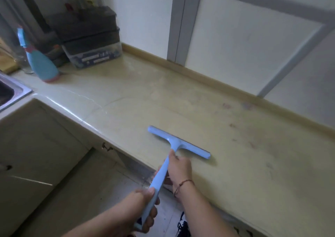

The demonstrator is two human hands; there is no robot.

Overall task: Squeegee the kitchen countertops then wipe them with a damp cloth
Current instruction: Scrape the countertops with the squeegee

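Nearest us, our left hand (143, 207) wraps the butt of the squeegee (164, 166) handle, steadying the long lever; just ahead, our right hand (179, 169) curls round the handle close under the head, likely so we can press the blade flat; the blade lies on the desk (235, 164) near its front edge, set at a slant, which we judge suits dragging water off the lip; beyond it wet streaks shine on the surface; farther left a sink (16, 93) corner shows; at the back stand a spray bottle (40, 62) and stacked boxes (90, 42) against the wall; no cloth is visible.
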